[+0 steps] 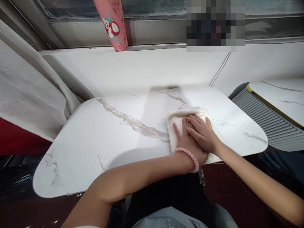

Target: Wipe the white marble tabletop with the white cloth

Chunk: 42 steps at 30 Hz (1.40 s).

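Note:
A white fluffy cloth (171, 130) lies spread on the right half of a white marble-patterned table (95, 133). My left hand (186, 144), with a pink coil bracelet (190, 154) at its wrist, rests flat on this cloth with fingers spread. Over its back and fingers lies my right hand (202, 132), its palm down and fingers stretched out. The cloth's far edge is rumpled, and its middle is hidden under both hands.
A pink patterned cup-like container (115, 28) stands at the window ledge. A pale curtain (28, 72) hangs on the left. A second marble-patterned table (282, 95) with a ribbed side is at the right. A white wall (142, 66) borders the table's far edge.

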Each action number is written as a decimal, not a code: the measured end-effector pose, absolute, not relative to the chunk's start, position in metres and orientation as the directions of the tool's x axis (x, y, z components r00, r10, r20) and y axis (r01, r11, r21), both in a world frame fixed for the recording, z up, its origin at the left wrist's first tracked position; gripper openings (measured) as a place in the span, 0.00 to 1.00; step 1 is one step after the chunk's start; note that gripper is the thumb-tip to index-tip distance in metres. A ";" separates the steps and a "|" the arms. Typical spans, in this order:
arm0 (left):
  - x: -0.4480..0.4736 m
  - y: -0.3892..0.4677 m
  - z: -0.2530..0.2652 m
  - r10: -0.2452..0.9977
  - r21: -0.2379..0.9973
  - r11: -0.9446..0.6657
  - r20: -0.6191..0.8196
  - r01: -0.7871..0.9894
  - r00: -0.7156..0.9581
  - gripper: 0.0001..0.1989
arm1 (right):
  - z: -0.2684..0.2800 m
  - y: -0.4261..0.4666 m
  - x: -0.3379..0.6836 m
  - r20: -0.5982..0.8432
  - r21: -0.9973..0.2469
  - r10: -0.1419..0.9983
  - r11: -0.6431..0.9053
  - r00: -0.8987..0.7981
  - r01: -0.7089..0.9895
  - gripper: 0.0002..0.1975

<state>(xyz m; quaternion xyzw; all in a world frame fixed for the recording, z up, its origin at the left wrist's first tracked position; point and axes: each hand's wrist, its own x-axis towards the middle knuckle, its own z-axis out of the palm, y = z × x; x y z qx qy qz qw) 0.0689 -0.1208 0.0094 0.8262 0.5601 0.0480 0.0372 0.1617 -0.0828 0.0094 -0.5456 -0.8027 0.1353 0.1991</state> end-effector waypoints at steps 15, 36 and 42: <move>0.069 0.042 0.003 0.971 0.216 -0.240 0.061 0.947 0.232 0.35 | 0.006 0.092 0.152 0.265 -0.522 0.897 0.442 -0.354 0.729 0.18; 0.088 0.090 0.004 0.934 0.128 -0.356 0.092 0.926 0.346 0.35 | 0.003 0.128 0.181 0.276 -0.564 0.938 0.336 -0.212 0.754 0.19; 0.108 0.043 0.007 0.931 0.140 -0.365 0.080 0.921 0.357 0.36 | 0.003 0.083 0.203 0.294 -0.560 0.926 0.369 -0.239 0.742 0.19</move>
